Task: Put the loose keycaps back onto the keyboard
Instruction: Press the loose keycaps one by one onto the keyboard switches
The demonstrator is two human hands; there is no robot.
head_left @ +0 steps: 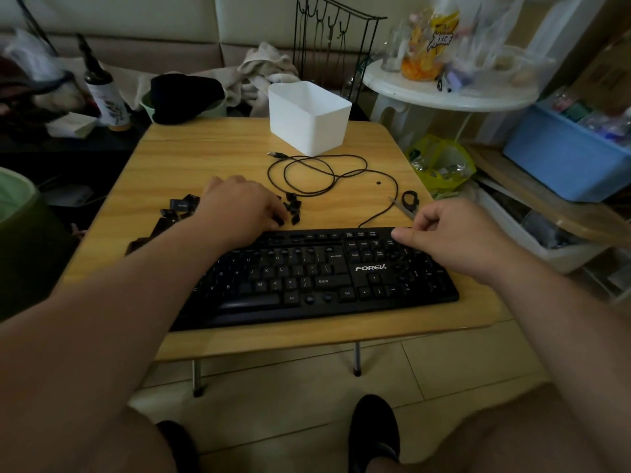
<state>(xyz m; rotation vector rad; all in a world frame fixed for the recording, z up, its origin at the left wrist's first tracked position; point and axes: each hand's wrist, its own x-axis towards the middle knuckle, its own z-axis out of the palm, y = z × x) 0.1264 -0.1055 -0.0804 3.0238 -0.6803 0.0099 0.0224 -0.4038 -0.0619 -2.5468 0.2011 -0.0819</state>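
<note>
Single view, from a wide-angle camera on my head, facing forward and steeply down. My two forearms enter from the lower corners and converge toward the middle of the frame, where my left hand (239, 208) and right hand (454, 233) lie at moderate range. Just below my fingers the keyboard (317, 278) spans the centre; the wooden table (205, 151) extends beyond my fingertips toward the frame's top. My knees and slippered feet fill the bottom edge, nearest the lens. Straight edges bow outward at the margins. No second view shares this scene.
</note>
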